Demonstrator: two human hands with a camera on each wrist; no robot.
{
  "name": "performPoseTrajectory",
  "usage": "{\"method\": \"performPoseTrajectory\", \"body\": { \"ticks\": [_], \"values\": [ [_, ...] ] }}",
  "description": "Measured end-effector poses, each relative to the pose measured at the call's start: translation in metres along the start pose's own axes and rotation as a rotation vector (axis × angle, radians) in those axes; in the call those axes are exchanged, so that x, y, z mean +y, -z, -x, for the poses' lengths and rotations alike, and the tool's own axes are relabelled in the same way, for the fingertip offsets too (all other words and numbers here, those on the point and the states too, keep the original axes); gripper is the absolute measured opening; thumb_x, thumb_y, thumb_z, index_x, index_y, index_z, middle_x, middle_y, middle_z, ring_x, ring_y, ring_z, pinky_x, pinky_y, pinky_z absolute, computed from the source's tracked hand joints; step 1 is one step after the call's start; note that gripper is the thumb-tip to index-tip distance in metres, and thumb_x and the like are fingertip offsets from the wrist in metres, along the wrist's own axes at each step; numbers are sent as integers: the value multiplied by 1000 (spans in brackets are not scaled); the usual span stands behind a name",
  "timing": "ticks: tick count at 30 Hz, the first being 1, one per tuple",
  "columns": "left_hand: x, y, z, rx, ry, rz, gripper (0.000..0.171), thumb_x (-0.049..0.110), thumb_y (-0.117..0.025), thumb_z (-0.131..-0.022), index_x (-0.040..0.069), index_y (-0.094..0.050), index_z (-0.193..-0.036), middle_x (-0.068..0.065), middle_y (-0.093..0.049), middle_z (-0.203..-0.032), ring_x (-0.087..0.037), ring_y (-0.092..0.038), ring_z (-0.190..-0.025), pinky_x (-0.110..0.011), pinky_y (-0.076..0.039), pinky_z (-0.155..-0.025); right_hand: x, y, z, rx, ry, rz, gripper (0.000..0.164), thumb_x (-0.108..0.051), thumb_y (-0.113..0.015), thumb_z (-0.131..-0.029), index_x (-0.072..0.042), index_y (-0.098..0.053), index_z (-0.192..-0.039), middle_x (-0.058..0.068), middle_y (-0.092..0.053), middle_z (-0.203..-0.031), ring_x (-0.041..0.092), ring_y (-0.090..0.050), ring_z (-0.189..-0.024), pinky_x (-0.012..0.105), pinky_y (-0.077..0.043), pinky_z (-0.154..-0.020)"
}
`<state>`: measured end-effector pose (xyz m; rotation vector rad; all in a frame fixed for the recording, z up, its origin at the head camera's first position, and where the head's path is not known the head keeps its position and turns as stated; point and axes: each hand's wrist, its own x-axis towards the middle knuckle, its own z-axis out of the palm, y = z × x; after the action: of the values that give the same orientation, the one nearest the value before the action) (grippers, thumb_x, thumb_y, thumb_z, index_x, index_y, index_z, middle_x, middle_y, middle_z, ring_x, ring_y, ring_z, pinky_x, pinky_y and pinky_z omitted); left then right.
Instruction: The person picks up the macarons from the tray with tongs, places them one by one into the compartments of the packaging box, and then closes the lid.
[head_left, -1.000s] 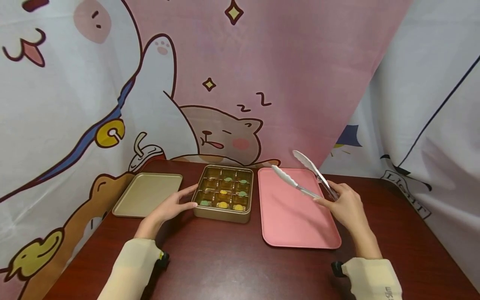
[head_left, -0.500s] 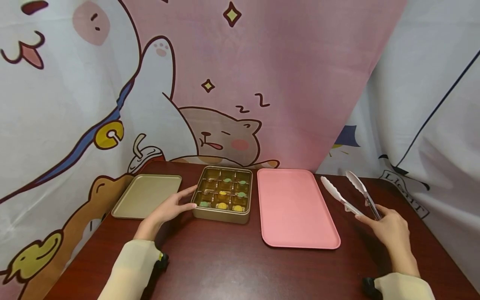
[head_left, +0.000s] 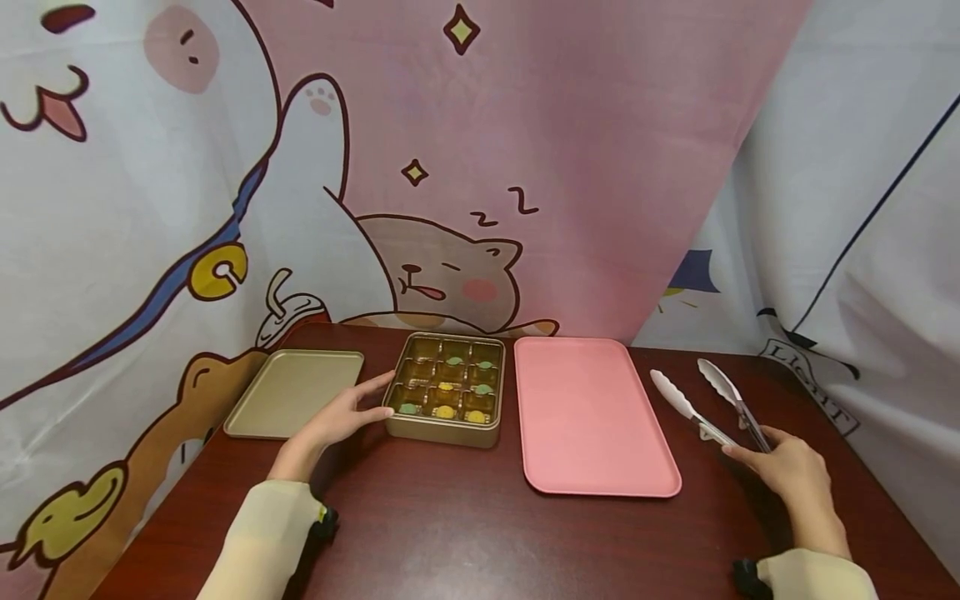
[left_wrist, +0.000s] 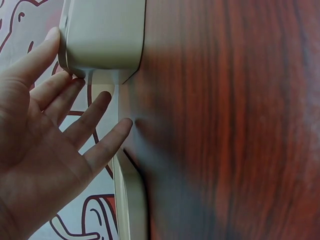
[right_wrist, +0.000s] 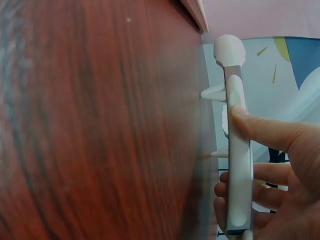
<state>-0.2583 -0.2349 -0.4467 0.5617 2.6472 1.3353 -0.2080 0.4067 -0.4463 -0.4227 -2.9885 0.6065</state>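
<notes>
In the head view a tin box with a clear divided insert holds several small green and yellow pieces, perhaps wrapped candies. My left hand touches its left side with thumb and fingers fairly straight. In the left wrist view the thumb lies against the rim, two fingertips meet the box corner, and the other fingers spread free. To the right, my right hand grips metal tongs with pale scalloped tips spread apart. The right wrist view shows the tongs between thumb and fingers, their small feet by the tabletop.
A pink tray lies between the box and the tongs. Left of the box rests a flat beige lid. Everything stands on a dark red wooden table, with a printed cartoon curtain behind and at the sides.
My right hand has carried the tongs rightward and down, from above the pink tray to the table's right side, slowing lately. The left hand and the box have stayed put.
</notes>
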Motion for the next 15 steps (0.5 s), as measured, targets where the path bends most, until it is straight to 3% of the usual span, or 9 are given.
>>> {"method": "performPoseTrajectory", "body": {
  "ticks": [9,15],
  "values": [
    [1,0,1,10,-5,-9,69,20,-65,-97,0,-32,-155,-25,-35,-157,-47,-32,-145,-64,-27,-115,4,2,2,-69,3,12,89,-53,-69,-87,15,-39,-137,46,-45,-131,65,-46,-110,66,-43,-85],
    [1,1,1,10,-12,-19,69,20,-65,-97,-2,-33,-154,-25,-35,-158,-46,-33,-145,-64,-27,-115,-2,5,9,19,12,13,88,-49,-70,-88,17,-38,-137,47,-41,-133,65,-44,-113,68,-41,-88]
  ]
}}
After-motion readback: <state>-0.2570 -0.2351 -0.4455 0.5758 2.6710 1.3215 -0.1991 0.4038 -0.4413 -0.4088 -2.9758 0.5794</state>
